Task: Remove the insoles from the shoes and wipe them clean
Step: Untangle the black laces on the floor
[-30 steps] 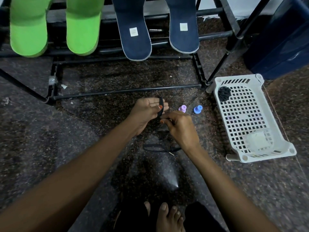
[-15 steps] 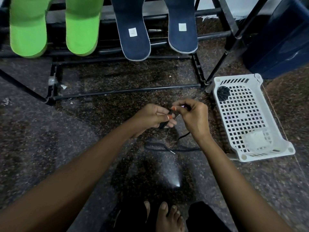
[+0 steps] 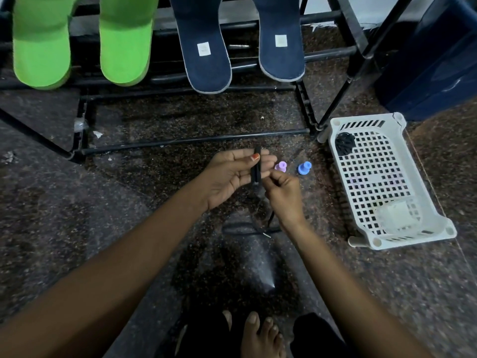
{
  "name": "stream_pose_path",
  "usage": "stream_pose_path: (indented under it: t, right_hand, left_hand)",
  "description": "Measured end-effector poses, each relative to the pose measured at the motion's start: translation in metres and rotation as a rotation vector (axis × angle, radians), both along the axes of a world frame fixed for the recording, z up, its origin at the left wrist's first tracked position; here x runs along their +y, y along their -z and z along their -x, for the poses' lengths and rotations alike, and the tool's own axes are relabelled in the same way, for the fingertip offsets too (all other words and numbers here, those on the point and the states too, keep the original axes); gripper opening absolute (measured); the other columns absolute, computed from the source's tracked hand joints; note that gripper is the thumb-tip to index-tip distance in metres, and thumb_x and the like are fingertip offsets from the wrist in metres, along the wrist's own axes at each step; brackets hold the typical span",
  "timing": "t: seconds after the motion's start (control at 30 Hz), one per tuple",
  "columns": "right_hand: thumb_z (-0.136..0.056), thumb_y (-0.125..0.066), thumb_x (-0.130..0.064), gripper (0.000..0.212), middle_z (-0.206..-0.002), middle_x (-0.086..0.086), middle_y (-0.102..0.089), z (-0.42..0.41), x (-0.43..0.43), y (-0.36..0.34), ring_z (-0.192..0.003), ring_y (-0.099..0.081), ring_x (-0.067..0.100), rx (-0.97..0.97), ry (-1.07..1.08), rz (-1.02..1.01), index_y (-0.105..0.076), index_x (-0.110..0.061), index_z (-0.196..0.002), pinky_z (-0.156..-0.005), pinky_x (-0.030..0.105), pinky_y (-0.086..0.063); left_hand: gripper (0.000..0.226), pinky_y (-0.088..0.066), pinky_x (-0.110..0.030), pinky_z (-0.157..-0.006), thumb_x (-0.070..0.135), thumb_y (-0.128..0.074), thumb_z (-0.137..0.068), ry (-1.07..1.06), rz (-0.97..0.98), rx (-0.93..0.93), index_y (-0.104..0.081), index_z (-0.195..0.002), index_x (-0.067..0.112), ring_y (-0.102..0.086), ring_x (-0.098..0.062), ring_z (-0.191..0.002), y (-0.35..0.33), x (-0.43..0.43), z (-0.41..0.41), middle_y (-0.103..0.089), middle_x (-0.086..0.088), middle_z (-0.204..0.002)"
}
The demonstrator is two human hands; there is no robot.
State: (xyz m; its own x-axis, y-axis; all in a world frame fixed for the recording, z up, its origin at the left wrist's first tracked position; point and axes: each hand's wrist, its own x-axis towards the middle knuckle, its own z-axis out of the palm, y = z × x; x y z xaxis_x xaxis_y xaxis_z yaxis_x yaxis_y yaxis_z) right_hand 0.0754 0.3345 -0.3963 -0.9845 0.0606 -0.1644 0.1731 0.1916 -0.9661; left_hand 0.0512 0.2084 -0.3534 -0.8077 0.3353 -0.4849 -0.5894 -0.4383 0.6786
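Presently, the left hand (image 3: 232, 174) pins a thin black shoelace (image 3: 256, 171) across its fingers with the thumb. The right hand (image 3: 284, 192), just beside, pinches the same lace (its tail trails to the floor). Flat green insoles (image 3: 41, 47) and navy fabric insoles (image 3: 206, 55) rest well beyond the grip.

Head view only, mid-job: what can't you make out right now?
All in the head view.
Green pair and navy pair: far ends cut off by the top edge.
Black strap: lower run hidden behind the right hand, dark against the floor.
Dark bundle in the white basket: too small to identify.
Pale object in basket: blurred.
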Motion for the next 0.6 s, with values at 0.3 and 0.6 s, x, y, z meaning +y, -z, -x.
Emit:
stream_pose_path:
  t: [0.3,0.6]
  right_hand:
    - [-0.084,-0.063,-0.003,0.009,-0.072,-0.002,-0.062,-0.007,-0.004,0.0,-0.058,-0.052,-0.003,0.131,-0.165,-0.325,-0.071,-0.001,-0.083,-0.06,0.004,-0.035]
    - [-0.081,-0.065,-0.002,0.012,-0.088,0.006,-0.071,-0.004,0.004,-0.009,-0.078,-0.064,0.018,0.188,-0.233,-0.478,-0.072,-0.007,-0.089,-0.071,0.027,-0.048]
  left_hand:
    - [0.024,-0.056,-0.024,-0.079,-0.01,-0.04,-0.095,-0.136,0.113,-0.007,-0.052,-0.116,-0.008,-0.062,-0.024,-0.101,0.005,0.005,0.002,-0.058,-0.025,-0.116]
    - [0.03,-0.048,-0.026,-0.09,-0.002,-0.048,-0.096,0.133,0.581,0.095,-0.053,-0.126,-0.004,-0.06,-0.016,-0.103,0.018,0.0,-0.002,-0.063,-0.015,-0.119]
